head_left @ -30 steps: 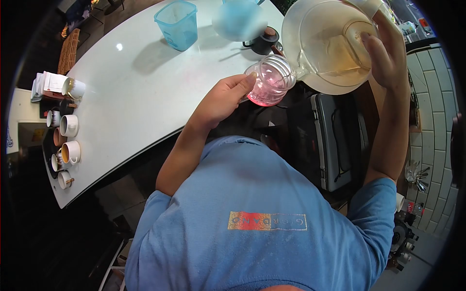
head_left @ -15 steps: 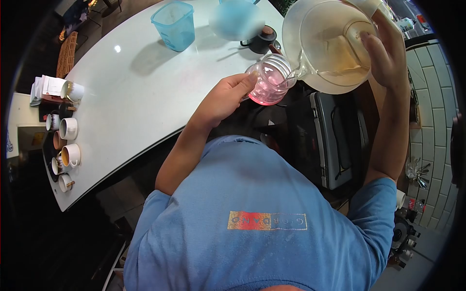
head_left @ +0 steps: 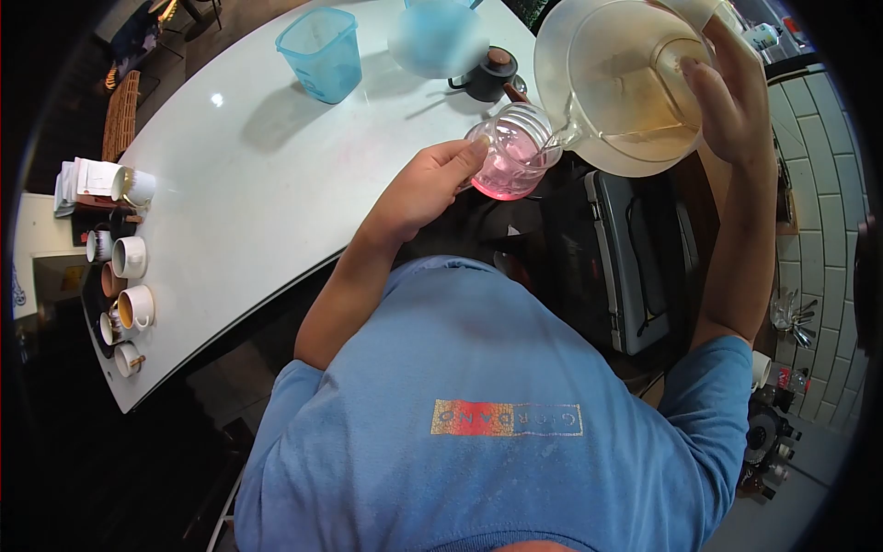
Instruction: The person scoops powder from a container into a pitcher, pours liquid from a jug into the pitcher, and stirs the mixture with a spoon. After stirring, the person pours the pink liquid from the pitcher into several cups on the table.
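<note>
left hand [head_left: 423, 189] has fingers on the jar [head_left: 508, 175], right hand [head_left: 731, 120] grips the jug [head_left: 612, 106] at two o'clock: tilt gently, spout [head_left: 571, 134] aimed inside!

Pitcher [head_left: 621, 92]: smooth, translucent plastic. Jar [head_left: 509, 170]: clear, glossy; glass or plastic, I can't tell which. Counter [head_left: 239, 193]: smooth, glossy. Blue tub [head_left: 329, 69]: translucent plastic. Shirt [head_left: 423, 359]: matt cloth. Mugs [head_left: 131, 258]: glossy ceramic, seemingly.
</note>
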Demonstrator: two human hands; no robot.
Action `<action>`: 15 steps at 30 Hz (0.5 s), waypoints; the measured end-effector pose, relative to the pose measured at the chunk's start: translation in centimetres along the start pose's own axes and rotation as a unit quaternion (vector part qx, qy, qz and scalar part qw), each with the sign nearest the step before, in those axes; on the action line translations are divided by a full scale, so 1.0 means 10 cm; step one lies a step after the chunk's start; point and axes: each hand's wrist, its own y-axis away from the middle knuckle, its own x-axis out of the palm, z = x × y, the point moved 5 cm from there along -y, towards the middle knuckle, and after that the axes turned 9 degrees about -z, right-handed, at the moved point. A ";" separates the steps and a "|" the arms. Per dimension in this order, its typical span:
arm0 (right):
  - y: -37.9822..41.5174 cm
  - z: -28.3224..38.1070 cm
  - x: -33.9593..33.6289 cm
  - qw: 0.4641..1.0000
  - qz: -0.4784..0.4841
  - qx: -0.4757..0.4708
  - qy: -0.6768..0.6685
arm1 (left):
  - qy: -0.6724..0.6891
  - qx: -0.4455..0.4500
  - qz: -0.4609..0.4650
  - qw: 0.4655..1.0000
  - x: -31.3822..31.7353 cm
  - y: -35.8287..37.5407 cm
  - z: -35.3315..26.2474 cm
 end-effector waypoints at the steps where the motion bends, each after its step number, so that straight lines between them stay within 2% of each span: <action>1: 0.00 0.00 0.00 1.000 -0.013 -0.002 0.008 | 0.000 0.000 0.001 1.000 0.00 0.00 -0.01; 5: 0.03 -0.09 -0.01 1.000 -0.001 0.028 -0.013 | -0.006 0.002 0.008 1.000 0.01 -0.03 -0.02; 8: 0.04 -0.21 -0.05 0.998 -0.030 0.027 -0.051 | -0.012 -0.001 0.011 1.000 0.02 -0.06 -0.01; 10: -0.08 -0.07 -0.08 0.990 0.040 0.109 -0.077 | -0.017 -0.004 0.011 1.000 0.03 -0.08 -0.01; 11: -0.05 -0.11 -0.05 0.990 0.039 0.111 -0.076 | -0.018 -0.006 0.013 1.000 0.03 -0.09 0.00; 13: 0.00 -0.10 -0.02 1.000 0.002 -0.002 -0.014 | -0.020 -0.008 0.017 1.000 0.04 -0.11 0.01; 15: -0.04 -0.09 -0.11 0.998 0.029 0.022 -0.050 | -0.022 -0.011 0.025 0.999 0.05 -0.14 0.02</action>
